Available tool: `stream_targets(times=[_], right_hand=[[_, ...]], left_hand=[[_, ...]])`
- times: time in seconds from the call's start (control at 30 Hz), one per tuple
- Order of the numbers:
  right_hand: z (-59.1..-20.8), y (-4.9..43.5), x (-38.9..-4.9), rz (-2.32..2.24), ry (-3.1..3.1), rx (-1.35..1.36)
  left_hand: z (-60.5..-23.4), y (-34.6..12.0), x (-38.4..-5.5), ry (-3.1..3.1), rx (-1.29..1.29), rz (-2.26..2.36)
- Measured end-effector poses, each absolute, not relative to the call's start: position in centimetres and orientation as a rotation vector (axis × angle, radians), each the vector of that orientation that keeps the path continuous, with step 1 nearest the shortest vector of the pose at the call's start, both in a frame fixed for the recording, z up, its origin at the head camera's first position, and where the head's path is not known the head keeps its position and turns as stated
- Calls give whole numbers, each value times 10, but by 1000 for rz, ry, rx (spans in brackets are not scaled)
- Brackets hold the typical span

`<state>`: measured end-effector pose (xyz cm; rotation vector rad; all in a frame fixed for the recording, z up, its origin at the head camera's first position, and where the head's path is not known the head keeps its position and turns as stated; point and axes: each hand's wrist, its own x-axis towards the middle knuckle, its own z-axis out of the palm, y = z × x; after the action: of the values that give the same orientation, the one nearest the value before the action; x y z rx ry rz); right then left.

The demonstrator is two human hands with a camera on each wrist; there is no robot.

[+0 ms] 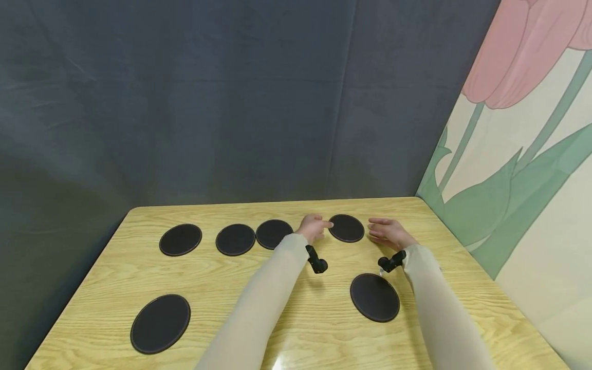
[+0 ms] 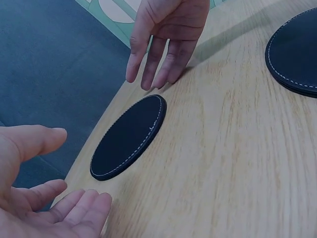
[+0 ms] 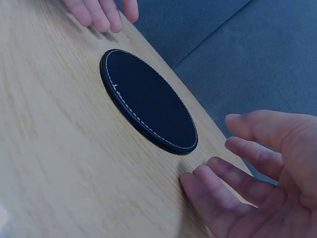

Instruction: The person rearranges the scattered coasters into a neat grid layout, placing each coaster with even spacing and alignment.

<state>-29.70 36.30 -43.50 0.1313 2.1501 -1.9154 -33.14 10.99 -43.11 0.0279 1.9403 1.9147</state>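
Observation:
A round black coaster with pale edge stitching (image 1: 346, 228) lies flat near the table's far edge, between my two hands. On its left is my left hand (image 1: 314, 227), fingers extended and holding nothing; in the left wrist view a gap separates the fingers from the coaster (image 2: 129, 139). My right hand (image 1: 390, 232) stands on the other side, fingers loosely bent. The right wrist view shows its fingertips low by the wood, just short of the coaster (image 3: 148, 101). Close to my right wrist lies another black coaster (image 1: 374, 297).
Further black coasters lie to the left: one (image 1: 274, 234) beside my left hand, one (image 1: 236, 239) next to it, one (image 1: 181, 239) farther left and one (image 1: 160, 324) nearer the front. Behind the wooden table (image 1: 222, 303) hangs a dark curtain (image 1: 222, 103); a tulip-patterned wall (image 1: 522, 169) stands right.

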Motion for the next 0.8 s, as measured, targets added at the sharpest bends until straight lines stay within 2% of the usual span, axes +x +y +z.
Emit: stream_targets(times=[0.8], right_hand=[[-435, 353, -302, -1871, 2153, 131]], left_hand=[[-443, 122, -331, 1856, -9, 1975]])
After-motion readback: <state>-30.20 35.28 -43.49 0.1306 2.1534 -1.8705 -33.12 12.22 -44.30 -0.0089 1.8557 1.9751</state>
